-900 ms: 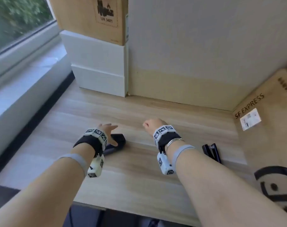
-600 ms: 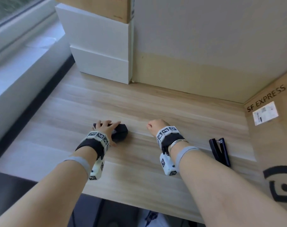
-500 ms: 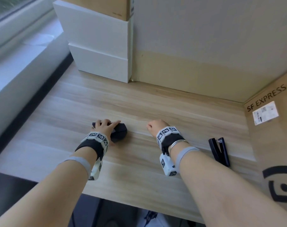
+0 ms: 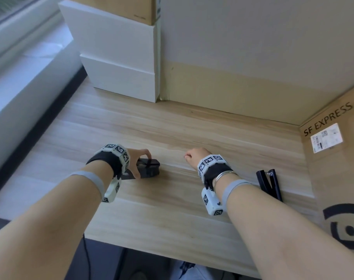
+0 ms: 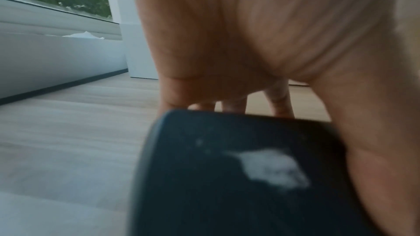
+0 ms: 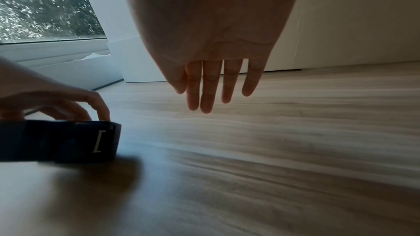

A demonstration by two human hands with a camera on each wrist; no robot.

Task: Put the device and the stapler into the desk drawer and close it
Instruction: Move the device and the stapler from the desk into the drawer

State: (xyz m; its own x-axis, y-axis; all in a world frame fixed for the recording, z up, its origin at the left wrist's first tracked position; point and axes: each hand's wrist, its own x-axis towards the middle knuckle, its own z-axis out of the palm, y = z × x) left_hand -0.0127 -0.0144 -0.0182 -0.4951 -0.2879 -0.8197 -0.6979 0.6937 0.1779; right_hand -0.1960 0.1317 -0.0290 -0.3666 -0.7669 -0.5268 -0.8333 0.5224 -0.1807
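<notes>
So the left hand (image 4: pixel 136 161) was clamped over the black device (image 4: pixel 148 168), fingertips curled down on its far edge and the thumb on the near side, pinching it between them. The device looked like it was sitting on the wooden desk (image 4: pixel 172 209), though the left wrist view was too blurry to say whether it was fully flat or tipped up a bit.

Taking the device as the landmark: the right hand (image 4: pixel 193 158) was off to its right, not touching it, hanging just over the desk. From the right wrist view its fingers (image 6: pixel 210 87) were straight and pointing down, close together side by side, holding nothing. The black stapler (image 4: pixel 269 183) lay further right again, past the right wrist and well apart from the device, flat on the desk right beside a cardboard box (image 4: pixel 338 168) marked SF EXPRESS. Behind the device, at the back of the desk, were stacked white boxes (image 4: pixel 119 63). The drawer wasn't visible in any view.
</notes>
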